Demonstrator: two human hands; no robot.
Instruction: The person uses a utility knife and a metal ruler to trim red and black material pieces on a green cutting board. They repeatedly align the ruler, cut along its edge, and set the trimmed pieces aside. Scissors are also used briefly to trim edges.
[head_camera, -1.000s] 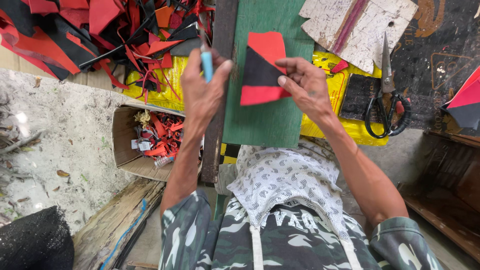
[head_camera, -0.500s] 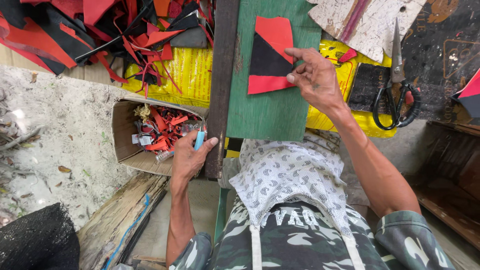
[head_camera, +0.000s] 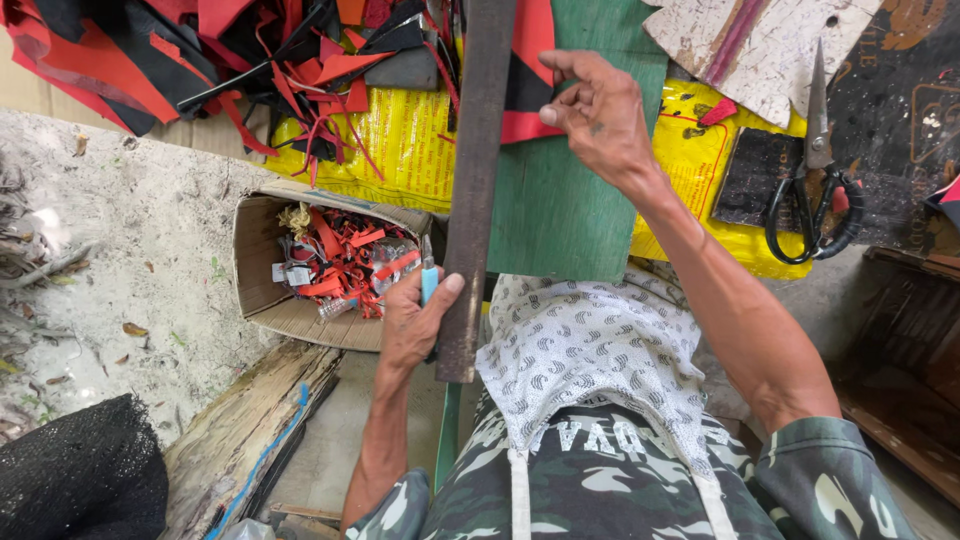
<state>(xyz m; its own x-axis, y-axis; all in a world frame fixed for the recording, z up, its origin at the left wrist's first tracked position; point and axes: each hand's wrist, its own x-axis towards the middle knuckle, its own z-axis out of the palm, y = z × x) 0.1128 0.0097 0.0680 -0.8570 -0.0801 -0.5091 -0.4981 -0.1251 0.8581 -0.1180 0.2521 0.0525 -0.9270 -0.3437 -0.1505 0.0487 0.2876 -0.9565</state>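
While the left hand grips a blue cutter and dark ruler, the right hand pinches red-black fabric on the green board.

Soft, even daylight with faint shadows, sharp focus throughout, and wide-angle bending at the edges.

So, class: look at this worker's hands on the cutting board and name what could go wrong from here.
1. The left hand grips a blue-handled tool together with the end of the long dark bar; if that tool is a blade, it might nick the fingers.
2. The right hand pins the red and black piece close beside the bar, so a slip might catch its fingertips.
3. The scissors lie loose near the right forearm and might get knocked.
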